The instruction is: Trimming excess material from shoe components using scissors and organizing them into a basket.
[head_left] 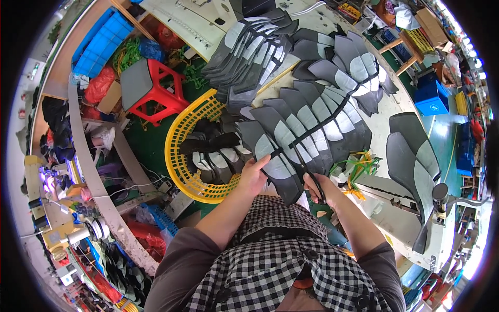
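Note:
My left hand (253,176) grips the near end of a chain of dark grey and light grey cut fabric pieces (299,130) that runs away from me across the table. My right hand (321,188) holds black scissors (306,166), whose blades point up into the chain between two of the pieces. More stacks of the same grey pieces (249,47) fan out on the table beyond.
A yellow plastic basket (182,140) holding several grey pieces sits at my left. Further left stands a red stool (156,88) with a grey seat. A sewing machine (416,208) stands at my right, and blue crates (431,99) lie beyond.

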Demonstrator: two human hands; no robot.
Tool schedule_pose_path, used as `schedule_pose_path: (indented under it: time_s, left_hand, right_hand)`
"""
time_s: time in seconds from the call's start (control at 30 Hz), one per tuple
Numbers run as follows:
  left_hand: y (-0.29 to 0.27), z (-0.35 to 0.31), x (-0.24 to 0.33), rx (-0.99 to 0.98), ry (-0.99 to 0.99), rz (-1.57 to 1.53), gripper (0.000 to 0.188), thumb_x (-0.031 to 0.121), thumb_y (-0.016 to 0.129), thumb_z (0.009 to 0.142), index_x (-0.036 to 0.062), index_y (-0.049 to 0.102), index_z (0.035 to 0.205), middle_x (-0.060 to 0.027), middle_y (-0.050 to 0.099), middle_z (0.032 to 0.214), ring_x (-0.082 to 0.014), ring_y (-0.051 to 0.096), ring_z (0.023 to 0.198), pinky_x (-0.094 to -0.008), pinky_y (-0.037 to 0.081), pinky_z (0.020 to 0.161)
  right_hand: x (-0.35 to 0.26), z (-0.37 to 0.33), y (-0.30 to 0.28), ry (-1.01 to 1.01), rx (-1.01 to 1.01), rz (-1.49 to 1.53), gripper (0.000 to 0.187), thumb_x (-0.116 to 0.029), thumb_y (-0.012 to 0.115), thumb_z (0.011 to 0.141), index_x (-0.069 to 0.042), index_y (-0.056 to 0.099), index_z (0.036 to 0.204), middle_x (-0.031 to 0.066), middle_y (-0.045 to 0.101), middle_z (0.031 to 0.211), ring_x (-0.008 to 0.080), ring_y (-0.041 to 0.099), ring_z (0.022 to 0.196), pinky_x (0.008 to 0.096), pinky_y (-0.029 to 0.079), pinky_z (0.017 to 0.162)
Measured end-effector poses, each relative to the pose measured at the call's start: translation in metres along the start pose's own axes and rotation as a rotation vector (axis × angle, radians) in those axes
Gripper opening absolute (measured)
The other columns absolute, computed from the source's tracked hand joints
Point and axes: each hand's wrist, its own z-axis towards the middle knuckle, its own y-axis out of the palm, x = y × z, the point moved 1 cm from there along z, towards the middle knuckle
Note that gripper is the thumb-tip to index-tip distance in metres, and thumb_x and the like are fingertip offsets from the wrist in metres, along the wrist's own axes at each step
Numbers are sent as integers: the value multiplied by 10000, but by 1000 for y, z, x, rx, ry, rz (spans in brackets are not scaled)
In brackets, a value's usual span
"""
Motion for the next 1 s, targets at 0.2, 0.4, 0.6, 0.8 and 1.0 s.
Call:
schedule_pose_path:
  time_s: [0.2, 0.4, 0.6, 0.8, 1.0]
  left_hand:
    - [27, 12, -7, -156, 29, -148, 421, 35, 670, 790, 7, 500, 1174, -96, 595, 1130, -222, 568, 1044, -372, 432, 925]
    - [55, 29, 1, 101, -61, 245, 489, 111, 667, 808, 45, 457, 1244, -77, 571, 1183, -213, 546, 1080, -377, 414, 948]
    - [42, 22, 17, -17, -112, 72, 524, 94, 719, 754, 11, 470, 1208, -100, 596, 1120, -236, 563, 1048, -379, 439, 915]
    - [35, 21, 14, -59, -121, 49, 480, 41, 680, 772, 2, 479, 1206, -107, 587, 1140, -248, 562, 1051, -380, 433, 930]
    - [53, 35, 8, -137, -81, 32, 447, 13, 657, 779, -7, 493, 1194, -115, 582, 1152, -248, 567, 1042, -381, 430, 932]
  right_hand:
    - [10, -9, -35, 47, 55, 3, 617, -652, 566, 772, -37, 521, 802, -21, 423, 507, 88, 409, 404, 222, 325, 394]
    - [-11, 0, -43, 90, -38, 29, 614, -638, 525, 808, -24, 533, 786, -20, 427, 504, 79, 415, 412, 217, 324, 401]
    - [-9, 14, -35, 5, -163, 50, 626, -674, 522, 786, -48, 518, 786, -31, 416, 514, 72, 408, 429, 207, 308, 411]
    - [-13, 3, -10, -148, 22, 147, 610, -655, 484, 821, -49, 494, 753, -14, 399, 511, 98, 409, 407, 237, 329, 405]
    - [-4, -3, -41, 36, 68, 170, 593, -643, 481, 831, -52, 509, 788, -8, 416, 521, 96, 418, 431, 237, 320, 408]
